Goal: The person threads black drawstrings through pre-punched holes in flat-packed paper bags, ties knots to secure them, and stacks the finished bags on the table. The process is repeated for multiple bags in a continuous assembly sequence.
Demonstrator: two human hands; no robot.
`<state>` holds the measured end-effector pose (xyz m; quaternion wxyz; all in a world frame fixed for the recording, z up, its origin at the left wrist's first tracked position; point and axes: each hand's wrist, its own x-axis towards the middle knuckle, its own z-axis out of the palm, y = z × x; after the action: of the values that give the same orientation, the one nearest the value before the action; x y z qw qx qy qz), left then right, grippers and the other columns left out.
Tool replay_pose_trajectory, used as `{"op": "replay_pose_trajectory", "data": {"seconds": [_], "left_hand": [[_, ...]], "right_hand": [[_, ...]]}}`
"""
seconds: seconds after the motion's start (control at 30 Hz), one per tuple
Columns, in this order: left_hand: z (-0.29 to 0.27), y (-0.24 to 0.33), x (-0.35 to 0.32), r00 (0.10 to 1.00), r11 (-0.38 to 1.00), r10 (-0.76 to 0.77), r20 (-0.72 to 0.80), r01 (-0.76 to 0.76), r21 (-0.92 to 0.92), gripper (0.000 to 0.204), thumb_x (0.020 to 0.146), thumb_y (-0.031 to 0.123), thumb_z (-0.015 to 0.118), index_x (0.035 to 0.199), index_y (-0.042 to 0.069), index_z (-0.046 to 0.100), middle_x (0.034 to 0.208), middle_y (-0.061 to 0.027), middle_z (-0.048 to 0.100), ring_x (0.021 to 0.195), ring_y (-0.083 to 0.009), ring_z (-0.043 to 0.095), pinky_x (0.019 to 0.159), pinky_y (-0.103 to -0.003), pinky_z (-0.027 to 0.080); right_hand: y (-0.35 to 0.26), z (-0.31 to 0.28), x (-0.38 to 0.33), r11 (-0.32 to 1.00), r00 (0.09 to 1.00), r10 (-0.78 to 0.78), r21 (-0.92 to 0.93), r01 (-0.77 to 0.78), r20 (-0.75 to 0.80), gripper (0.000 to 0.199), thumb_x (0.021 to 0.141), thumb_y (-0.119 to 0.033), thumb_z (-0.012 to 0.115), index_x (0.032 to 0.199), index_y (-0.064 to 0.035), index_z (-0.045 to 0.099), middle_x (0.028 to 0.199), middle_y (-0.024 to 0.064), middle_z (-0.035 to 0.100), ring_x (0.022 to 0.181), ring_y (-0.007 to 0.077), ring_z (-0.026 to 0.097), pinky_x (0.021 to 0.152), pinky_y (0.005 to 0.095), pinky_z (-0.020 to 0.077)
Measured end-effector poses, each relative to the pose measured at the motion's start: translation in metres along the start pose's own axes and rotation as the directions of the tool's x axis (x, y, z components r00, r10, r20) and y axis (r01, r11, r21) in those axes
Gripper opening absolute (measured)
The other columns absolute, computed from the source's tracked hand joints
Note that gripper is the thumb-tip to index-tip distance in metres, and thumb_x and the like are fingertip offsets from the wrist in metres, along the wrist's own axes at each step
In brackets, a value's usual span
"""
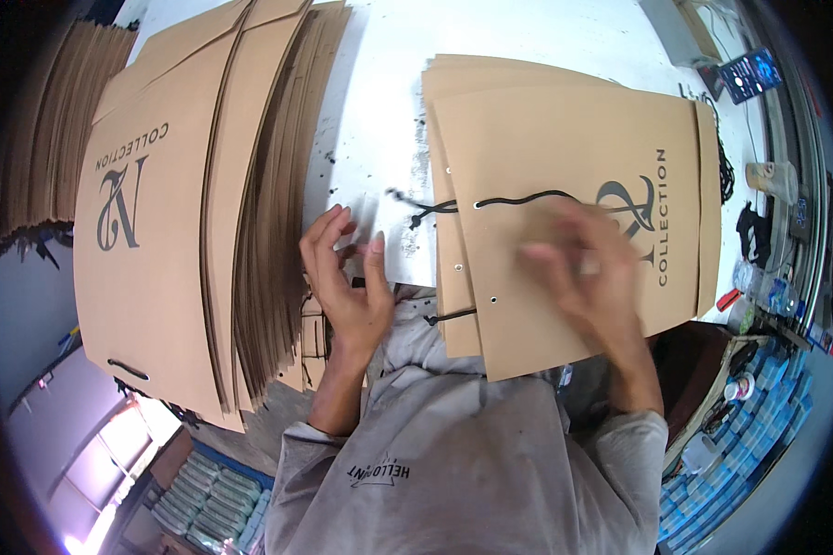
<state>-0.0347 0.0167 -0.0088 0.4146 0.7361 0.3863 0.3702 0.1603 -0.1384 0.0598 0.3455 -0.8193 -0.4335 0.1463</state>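
Note:
A kraft paper bag (546, 139) with dark printing lies flat on top of a small stack in front of me, on the right. Black cord (518, 200) comes out of its upper hole and runs to my right hand (594, 273). That hand is over the bag, smeared by motion, so whether its fingers grip the cord is unclear. The lower hole (493, 300) has no cord in it. Left of the stack, my left hand (350, 287) is raised with fingers apart, holding nothing. Knotted cord ends (415, 218) stick out between the hands.
A tall stack of similar bags (157, 203) stands at my left, with another stack (55, 129) beyond it. Along the right are a lit phone (750, 76), a plastic cup (772, 181) and a bundle of black cords (726, 166). Dark bits dot the white table (379, 55).

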Motion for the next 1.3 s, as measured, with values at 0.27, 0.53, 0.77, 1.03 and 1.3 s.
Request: {"op": "replay_pose_trajectory", "data": {"seconds": [0.27, 0.53, 0.77, 1.03, 1.3], "left_hand": [[0.028, 0.037, -0.031, 0.854, 0.946, -0.220, 0.472, 0.305, -0.110, 0.037, 0.092, 0.002, 0.075, 0.126, -0.004, 0.059, 0.079, -0.0061, 0.070, 0.065, -0.0048, 0.063, 0.056, -0.020, 0.048], [0.020, 0.022, -0.009, 0.761, 0.830, -0.275, 0.587, 0.496, -0.254, 0.039, 0.102, 0.002, 0.061, 0.140, -0.005, 0.055, 0.096, -0.0039, 0.066, 0.080, -0.0053, 0.059, 0.067, -0.020, 0.047], [0.014, 0.014, -0.008, 0.622, 0.700, -0.107, 0.776, 0.602, -0.385, 0.061, 0.095, -0.013, 0.059, 0.151, 0.000, 0.039, 0.111, -0.0086, 0.065, 0.105, -0.0129, 0.065, 0.089, -0.028, 0.054], [0.017, 0.017, -0.013, 0.563, 0.699, -0.184, 0.805, 0.651, -0.295, 0.069, 0.091, -0.016, 0.062, 0.151, 0.002, 0.034, 0.106, -0.0098, 0.068, 0.099, -0.0131, 0.069, 0.085, -0.025, 0.055], [-0.009, -0.004, -0.010, 0.906, 0.982, -0.087, 0.414, 0.147, -0.115, 0.046, 0.089, -0.010, 0.067, 0.132, -0.002, 0.052, 0.099, -0.0115, 0.071, 0.090, -0.0141, 0.071, 0.078, -0.025, 0.057]], "right_hand": [[0.049, -0.013, -0.056, 0.877, 0.902, 0.432, 0.237, -0.417, -0.011, 0.027, 0.094, 0.000, 0.067, 0.120, 0.0066, 0.065, 0.098, 0.0107, 0.067, 0.086, 0.0153, 0.064, 0.077, 0.0281, 0.0512], [0.013, 0.046, -0.057, 0.658, 0.984, 0.163, 0.736, -0.159, 0.066, 0.011, 0.089, 0.008, 0.070, 0.099, 0.0029, 0.067, 0.100, 0.0110, 0.069, 0.084, 0.0143, 0.063, 0.075, 0.0258, 0.0505], [0.017, 0.053, -0.053, 0.838, 0.998, -0.028, 0.544, 0.050, -0.048, 0.010, 0.086, 0.008, 0.072, 0.094, 0.0027, 0.069, 0.095, 0.0134, 0.071, 0.076, 0.0169, 0.066, 0.068, 0.0271, 0.0522], [0.032, 0.063, -0.057, 0.872, 0.983, -0.149, 0.456, 0.180, -0.103, 0.012, 0.084, 0.008, 0.072, 0.094, 0.0018, 0.070, 0.101, 0.0127, 0.069, 0.086, 0.0205, 0.071, 0.075, 0.0279, 0.0563], [0.039, 0.060, -0.055, 0.776, 0.991, 0.016, 0.627, 0.072, -0.134, 0.031, 0.082, 0.009, 0.076, 0.111, 0.0019, 0.067, 0.107, 0.0134, 0.062, 0.076, 0.0127, 0.056, 0.063, 0.0257, 0.0478]]}}
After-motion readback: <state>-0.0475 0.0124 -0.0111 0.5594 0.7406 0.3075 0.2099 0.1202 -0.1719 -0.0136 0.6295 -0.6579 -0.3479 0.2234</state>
